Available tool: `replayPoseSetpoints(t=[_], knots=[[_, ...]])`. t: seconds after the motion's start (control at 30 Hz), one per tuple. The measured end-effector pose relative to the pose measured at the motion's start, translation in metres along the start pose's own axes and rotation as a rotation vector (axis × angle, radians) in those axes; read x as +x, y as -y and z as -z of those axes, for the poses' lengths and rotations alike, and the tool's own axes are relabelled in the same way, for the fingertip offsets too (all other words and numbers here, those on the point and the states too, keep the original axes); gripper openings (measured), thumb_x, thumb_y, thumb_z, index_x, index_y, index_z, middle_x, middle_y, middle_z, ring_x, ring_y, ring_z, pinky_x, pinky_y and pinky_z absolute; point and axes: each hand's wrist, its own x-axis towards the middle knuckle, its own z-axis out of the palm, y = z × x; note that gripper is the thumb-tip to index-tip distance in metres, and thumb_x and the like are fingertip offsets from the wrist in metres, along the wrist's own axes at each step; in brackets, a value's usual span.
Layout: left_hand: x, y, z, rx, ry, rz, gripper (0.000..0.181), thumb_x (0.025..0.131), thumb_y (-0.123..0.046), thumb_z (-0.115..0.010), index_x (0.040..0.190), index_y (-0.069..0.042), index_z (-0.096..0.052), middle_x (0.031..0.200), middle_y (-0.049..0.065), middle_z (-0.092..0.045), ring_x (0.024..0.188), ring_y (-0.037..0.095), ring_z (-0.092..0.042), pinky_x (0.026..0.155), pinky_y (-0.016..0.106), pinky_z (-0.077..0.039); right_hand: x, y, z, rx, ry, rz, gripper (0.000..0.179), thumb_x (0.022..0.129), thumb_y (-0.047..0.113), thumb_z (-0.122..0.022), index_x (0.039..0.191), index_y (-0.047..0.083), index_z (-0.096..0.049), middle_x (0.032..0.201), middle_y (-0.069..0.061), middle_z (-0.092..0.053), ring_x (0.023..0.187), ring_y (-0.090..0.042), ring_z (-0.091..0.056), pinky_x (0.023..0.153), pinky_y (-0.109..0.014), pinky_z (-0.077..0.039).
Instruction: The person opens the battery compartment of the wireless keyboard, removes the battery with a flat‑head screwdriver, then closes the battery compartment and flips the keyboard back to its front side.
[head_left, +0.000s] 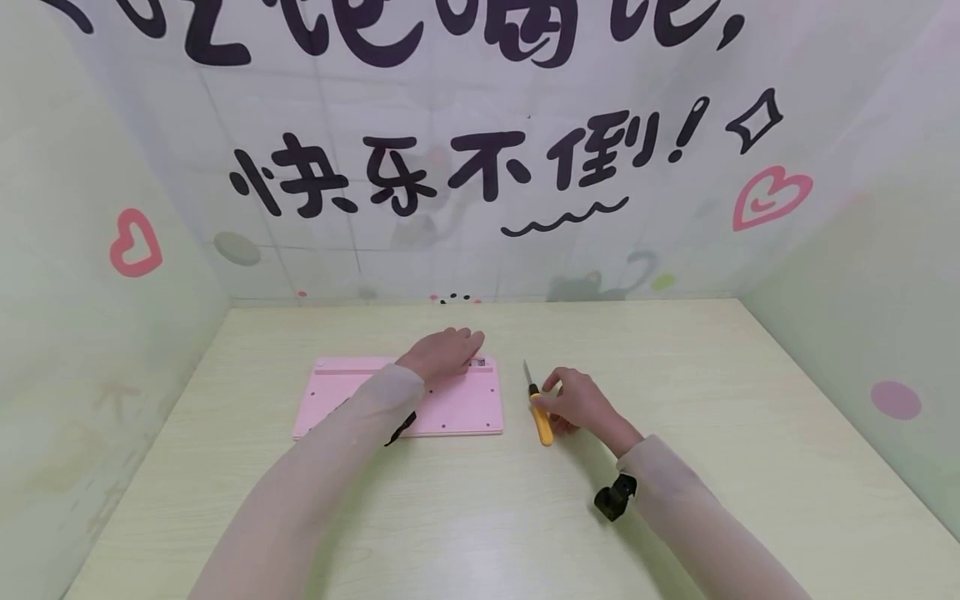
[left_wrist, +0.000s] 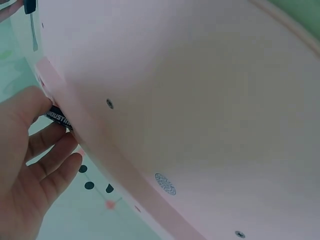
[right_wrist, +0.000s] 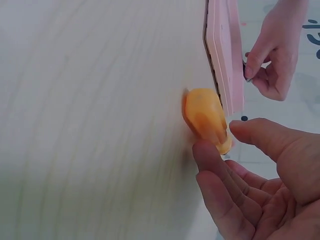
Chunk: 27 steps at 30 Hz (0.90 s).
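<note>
A pink keyboard [head_left: 465, 408] lies underside up on the table, with small screws and a raised bar along its far edge. My left hand [head_left: 444, 354] reaches over that bar near its right end. In the left wrist view its thumb and fingers pinch a black battery [left_wrist: 59, 117] with white lettering, right at the bar. A screwdriver [head_left: 542, 423] with a yellow handle lies to the right of the keyboard, its metal tip pointing away. My right hand [head_left: 576, 400] is at the handle, thumb and fingers spread loosely on either side of it.
The pale wooden table [head_left: 465, 517] ends at a back wall covering [head_left: 465, 258] with large black lettering. Side walls stand at left and right. A black wrist camera [head_left: 617, 497] sits below my right sleeve.
</note>
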Motion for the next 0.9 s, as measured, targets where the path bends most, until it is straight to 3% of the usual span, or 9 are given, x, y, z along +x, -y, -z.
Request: replayPoseSetpoints(t=[0.27, 0.57, 0.9], knots=[[-0.001, 0.0, -0.002, -0.053, 0.007, 0.042, 0.011, 0.094, -0.009, -0.048, 0.105, -0.012, -0.047, 0.089, 0.002, -0.051, 0.075, 0.018, -0.047, 0.068, 0.029, -0.042, 0.001, 0.008, 0.004, 0.002, -0.011, 0.004, 0.029, 0.084, 0.022, -0.067, 0.101, 0.003, -0.054, 0.067, -0.008, -0.059, 0.049, -0.019, -0.057, 0.046, -0.031, -0.048], [-0.009, -0.002, -0.002, -0.067, -0.039, 0.063, 0.02, 0.093, -0.01, -0.05, 0.113, -0.011, -0.051, 0.101, 0.003, -0.054, 0.088, 0.018, -0.051, 0.075, 0.029, -0.045, 0.0, 0.027, 0.0, 0.041, -0.015, 0.084, 0.018, 0.083, 0.015, -0.068, 0.093, 0.004, -0.058, 0.065, -0.009, -0.059, 0.049, -0.022, -0.055, 0.048, -0.031, -0.049], [-0.01, 0.0, -0.001, -0.138, -0.043, 0.093, 0.015, 0.092, -0.008, -0.05, 0.103, -0.005, -0.06, 0.094, 0.005, -0.055, 0.087, 0.017, -0.053, 0.079, 0.028, -0.045, 0.004, 0.04, -0.018, 0.045, -0.02, 0.139, 0.015, 0.081, 0.013, -0.07, 0.091, 0.004, -0.062, 0.069, -0.006, -0.057, 0.053, -0.017, -0.053, 0.048, -0.026, -0.046]])
